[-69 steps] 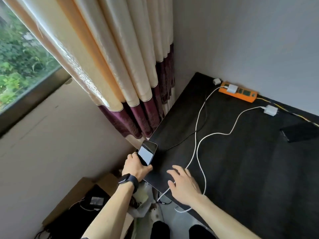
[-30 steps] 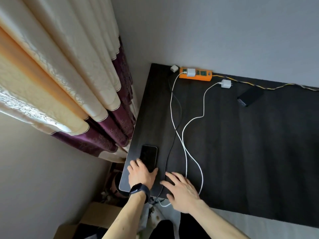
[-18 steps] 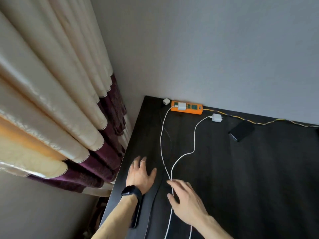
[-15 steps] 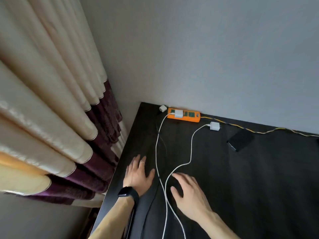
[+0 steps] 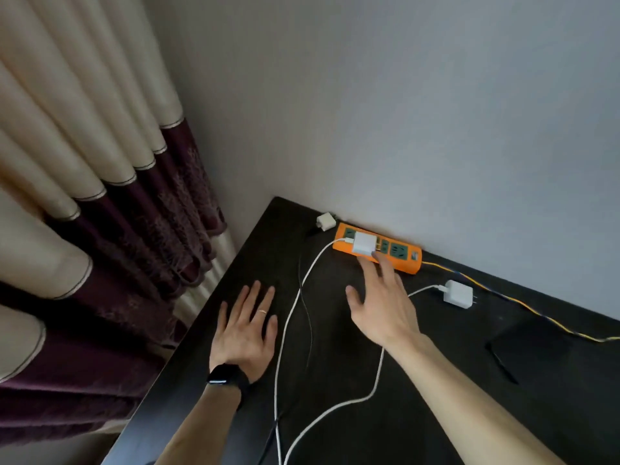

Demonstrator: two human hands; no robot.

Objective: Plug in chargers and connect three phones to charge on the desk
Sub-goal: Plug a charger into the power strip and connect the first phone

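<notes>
one charger (image 5: pixel 364 244) is in the strip (image 5: pixel 400 255); the loose charger (image 5: pixel 458 293) and a phone (image 5: pixel 536 347) lie unconnected. left hand (image 5: pixel 243 333) lies flat on the bench (image 5: pixel 342 364); right hand (image 5: pixel 382 307) reaches, fingers (image 5: pixel 385 268) spread, empty.

Both white cables (image 5: pixel 378 374) run off the frame's bottom edge, their ends unseen. The yellow cord (image 5: pixel 536 312) leaves at the right edge. The right grip (image 5: pixel 385 307) covers part of the orange power strip (image 5: pixel 399 255). At lower right, a dark phone (image 5: pixel 536 347) barely separates from the table (image 5: pixel 342 364).
</notes>
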